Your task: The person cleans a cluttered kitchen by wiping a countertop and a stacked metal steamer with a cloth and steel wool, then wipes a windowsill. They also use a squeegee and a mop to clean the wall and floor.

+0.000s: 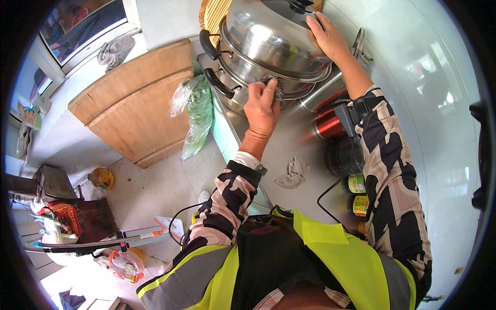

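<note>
A stainless steel steamer pot (244, 68) with stacked tiers and black side handles stands on the metal counter (286, 143). Its tall domed lid (267, 42) is on top and has a black knob (300, 4). My left hand (262, 106) pinches a dark scouring pad (278, 88), apparently steel wool, against the side of the pot near the rims. Resting on the right side of the lid, close to the knob, is my right hand (327, 37), with its fingers spread. The pad is partly hidden by my fingers.
A crumpled grey cloth (293, 173) lies on the counter. Along the wall stand a red metal container (329, 123), a dark glass jar (343, 157) and labelled jars (357, 183). Left of the counter, a bag of green vegetables (198, 112) hangs near a wooden board (143, 100).
</note>
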The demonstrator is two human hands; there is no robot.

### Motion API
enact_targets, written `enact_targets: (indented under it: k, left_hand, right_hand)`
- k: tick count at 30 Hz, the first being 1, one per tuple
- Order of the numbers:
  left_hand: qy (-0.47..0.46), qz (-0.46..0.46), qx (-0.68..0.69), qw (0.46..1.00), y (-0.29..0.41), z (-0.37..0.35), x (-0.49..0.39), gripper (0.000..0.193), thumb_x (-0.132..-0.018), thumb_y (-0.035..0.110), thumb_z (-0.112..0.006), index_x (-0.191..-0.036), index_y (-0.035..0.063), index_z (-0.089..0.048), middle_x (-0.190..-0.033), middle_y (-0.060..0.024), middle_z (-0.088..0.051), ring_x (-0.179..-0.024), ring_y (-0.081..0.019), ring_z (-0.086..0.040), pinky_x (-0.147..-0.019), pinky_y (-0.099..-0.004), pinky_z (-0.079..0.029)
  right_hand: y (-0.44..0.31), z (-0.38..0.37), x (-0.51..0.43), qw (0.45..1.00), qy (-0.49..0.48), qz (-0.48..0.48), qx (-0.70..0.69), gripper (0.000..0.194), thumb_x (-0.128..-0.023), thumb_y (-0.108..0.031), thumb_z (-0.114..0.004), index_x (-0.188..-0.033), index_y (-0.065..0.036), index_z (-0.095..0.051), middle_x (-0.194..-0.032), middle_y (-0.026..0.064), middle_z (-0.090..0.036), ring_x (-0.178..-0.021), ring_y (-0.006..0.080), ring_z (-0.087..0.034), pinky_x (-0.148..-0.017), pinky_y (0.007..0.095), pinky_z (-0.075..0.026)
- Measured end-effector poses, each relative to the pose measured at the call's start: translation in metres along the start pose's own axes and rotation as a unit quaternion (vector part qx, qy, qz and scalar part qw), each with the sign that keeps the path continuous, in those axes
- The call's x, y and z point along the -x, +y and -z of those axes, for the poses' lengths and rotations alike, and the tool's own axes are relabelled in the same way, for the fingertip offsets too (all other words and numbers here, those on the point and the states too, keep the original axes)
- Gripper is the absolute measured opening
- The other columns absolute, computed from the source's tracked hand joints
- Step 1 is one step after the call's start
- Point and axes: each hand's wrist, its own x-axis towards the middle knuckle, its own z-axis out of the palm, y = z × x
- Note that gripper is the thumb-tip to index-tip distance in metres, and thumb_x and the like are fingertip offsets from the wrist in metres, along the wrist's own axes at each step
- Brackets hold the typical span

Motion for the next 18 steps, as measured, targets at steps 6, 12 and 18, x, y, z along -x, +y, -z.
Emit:
enact_targets:
  k: [6,12,18]
  left_hand:
    - [0.101,0.022,-0.008,0.995,-0.017,-0.001,-0.021,0.052,-0.062,-0.003,-0.067,-0.113,0.0093,-0.060,-0.089,-0.0110,-0.051,-0.078,-0.0272,-0.056,-0.067,-0.0337,-0.048]
    - [-0.019,-0.024,-0.027,0.999,-0.007,-0.004,0.006,0.067,-0.059,-0.003,-0.068,-0.123,0.0125,-0.057,-0.090,-0.0116,-0.051,-0.079,-0.0285,-0.056,-0.067,-0.0347,-0.049]
    - [0.137,0.055,-0.039,0.988,-0.050,0.008,-0.062,0.035,-0.068,0.003,-0.063,-0.104,0.0048,-0.062,-0.085,-0.0158,-0.052,-0.076,-0.0345,-0.055,-0.066,-0.0418,-0.046]
  right_hand:
    - [0.002,0.000,-0.002,1.000,-0.009,-0.004,0.019,0.082,-0.083,-0.070,-0.031,-0.136,-0.008,-0.041,-0.136,0.0146,-0.046,-0.125,0.0328,-0.043,-0.102,0.0419,-0.034]
    - [-0.002,0.003,0.001,1.000,-0.003,-0.007,-0.016,0.082,-0.083,-0.070,-0.031,-0.136,-0.007,-0.040,-0.137,0.0158,-0.044,-0.126,0.0327,-0.041,-0.103,0.0416,-0.033]
    - [-0.002,0.002,0.001,1.000,-0.011,-0.016,-0.016,0.082,-0.084,-0.068,-0.031,-0.136,-0.006,-0.040,-0.140,0.0169,-0.039,-0.129,0.0322,-0.038,-0.105,0.0405,-0.031]
